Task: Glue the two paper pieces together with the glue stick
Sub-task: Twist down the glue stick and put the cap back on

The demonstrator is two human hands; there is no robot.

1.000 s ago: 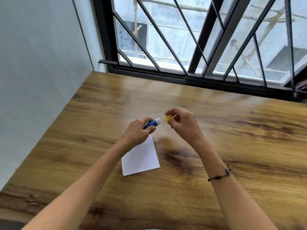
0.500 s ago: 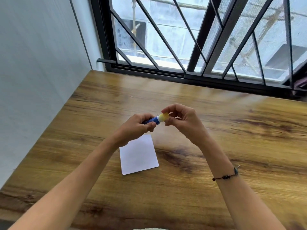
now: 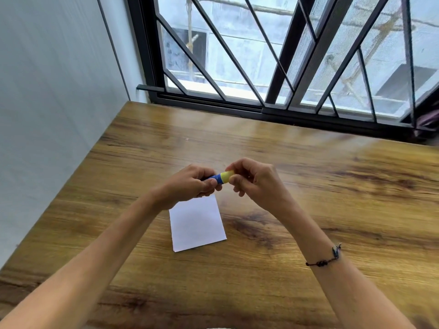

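A blue glue stick (image 3: 216,178) with a yellow cap (image 3: 226,176) is held level above the table between both hands. My left hand (image 3: 190,184) grips the blue barrel. My right hand (image 3: 256,181) pinches the yellow cap, which sits on the barrel's end. Below the hands a white square of paper (image 3: 197,225) lies flat on the wooden table (image 3: 308,210); its far edge is partly hidden by my left hand. I cannot tell whether it is one sheet or two stacked.
A pale wall (image 3: 47,115) runs along the table's left side. A black-barred window (image 3: 285,67) stands behind the far edge. A dark cord bracelet (image 3: 325,260) is on my right wrist.
A second ago the yellow cap was off, held apart from the white tip. The right hand has brought it onto the barrel, and the cap now sits closed on the stick.
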